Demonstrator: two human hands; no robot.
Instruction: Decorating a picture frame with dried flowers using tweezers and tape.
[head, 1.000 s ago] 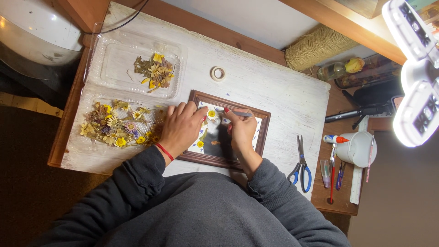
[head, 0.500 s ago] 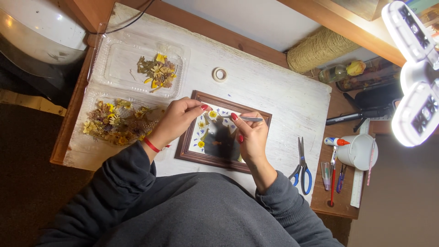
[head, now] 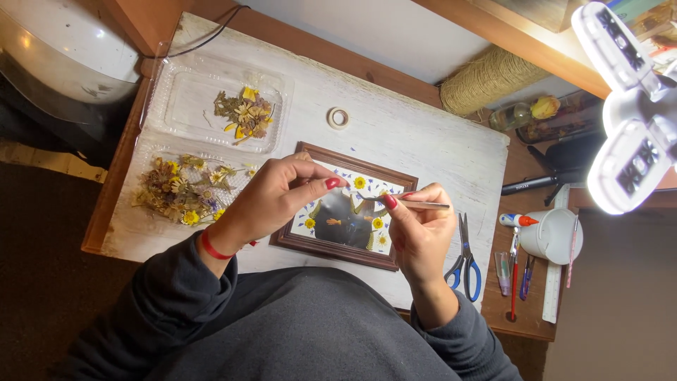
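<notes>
Pinching tweezers (head: 412, 204) narrow in the right hand (head: 422, 233) so the tips are hovering over the picture frame (head: 347, 208), left hand (head: 271, 201) fingers curling loosely, empty, beside them, dried flowers (head: 180, 194) sitting just left

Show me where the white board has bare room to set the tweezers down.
Bare board lies between the tape ring, the picture frame and the board's right edge above the scissors. It is crowded on the left by both flower trays, and over the frame by the left hand and right hand holding tweezers.
</notes>
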